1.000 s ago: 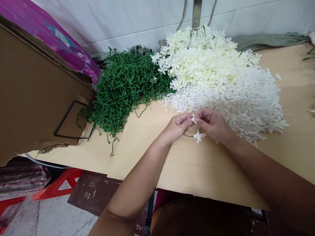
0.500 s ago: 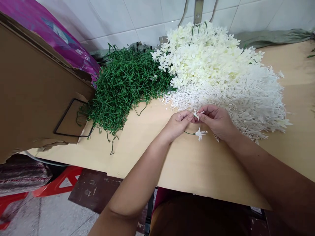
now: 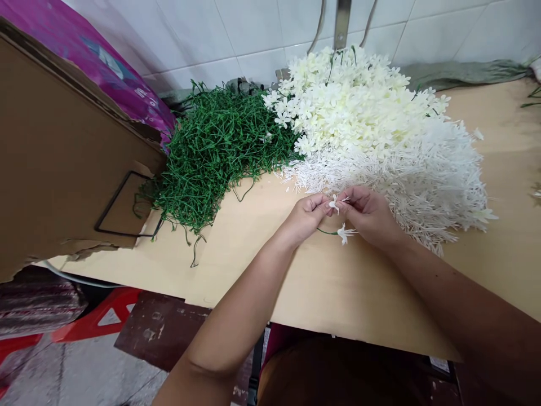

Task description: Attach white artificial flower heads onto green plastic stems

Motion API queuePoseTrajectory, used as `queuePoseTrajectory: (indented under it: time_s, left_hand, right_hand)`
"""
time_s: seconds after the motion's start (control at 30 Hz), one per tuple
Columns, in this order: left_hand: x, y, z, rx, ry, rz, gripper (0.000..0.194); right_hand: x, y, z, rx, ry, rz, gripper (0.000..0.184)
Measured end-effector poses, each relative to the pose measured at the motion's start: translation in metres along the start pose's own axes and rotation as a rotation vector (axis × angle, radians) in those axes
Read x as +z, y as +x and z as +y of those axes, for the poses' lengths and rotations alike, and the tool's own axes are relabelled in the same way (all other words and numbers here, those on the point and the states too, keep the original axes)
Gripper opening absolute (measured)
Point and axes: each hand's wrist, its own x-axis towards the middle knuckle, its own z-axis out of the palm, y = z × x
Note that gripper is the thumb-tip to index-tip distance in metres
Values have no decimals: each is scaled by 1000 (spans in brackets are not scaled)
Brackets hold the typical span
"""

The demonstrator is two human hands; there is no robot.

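Between my two hands is a small white artificial flower (image 3: pixel 333 204). My left hand (image 3: pixel 310 217) pinches it from the left, with a green stem coming out below the fingers. That stem ends in a second white flower (image 3: pixel 345 233) with thin white strands sticking out. My right hand (image 3: pixel 367 215) is closed at the flower's right side, its fingertips on white strands at the flower's centre. Just behind the hands lies a heap of white stamen strands (image 3: pixel 426 180). A pile of white blossoms (image 3: pixel 350 107) rises beyond it, and a mound of green stems (image 3: pixel 220 146) is to the left.
A cardboard box (image 3: pixel 63 152) with a black wire frame (image 3: pixel 110 204) stands at the left, a purple bag (image 3: pixel 127 79) behind it. The wooden table (image 3: pixel 236 248) ends near my body. Below are a red plastic stool (image 3: pixel 99 316) and tiled floor. A tiled wall (image 3: pixel 253 28) closes the back.
Both hands stay together at nearly the same spot. The pinched flower has turned slightly and the right fingers have shifted closer around its centre. The view has tilted a little.
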Motion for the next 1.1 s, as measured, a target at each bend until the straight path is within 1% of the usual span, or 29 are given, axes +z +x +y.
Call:
queuePoseTrajectory:
  time_s: [0.13,0.2,0.3,0.53,0.63,0.73,0.8,0.97,1.1]
  left_hand:
    - [-1,1,1,-21,-44,-13,42]
    - [-1,1,2,-32,-55,-34,44]
    - [-1,0,4,-40,-75,-46,46]
    - [-2,-2,8,-63,-85,-69,50]
    - [-4,-1,9,-88,-62,-79,49]
    - [-5,-1,7,-93,-54,-71,47]
    - [-5,0,5,-75,-64,-59,46]
    - [-5,-1,3,-22,-23,-74,44]
    - [-5,-1,2,18,23,-96,42]
  right_hand:
    - [-2,1,-4,42,162,-49,34]
    - [-5,1,-6,52,176,-59,37]
    - [-9,0,-7,34,131,-63,34]
    - [-9,-3,-5,-133,-33,27,15]
    - [-9,-5,-9,-261,-167,12,6]
    - [-9,-5,-12,-359,-270,-7,6]
    - [-9,-5,-12,-361,-292,12,7]
    - [-8,-5,-6,-265,-260,58,3]
    - [-9,-3,-4,-292,-275,91,3]
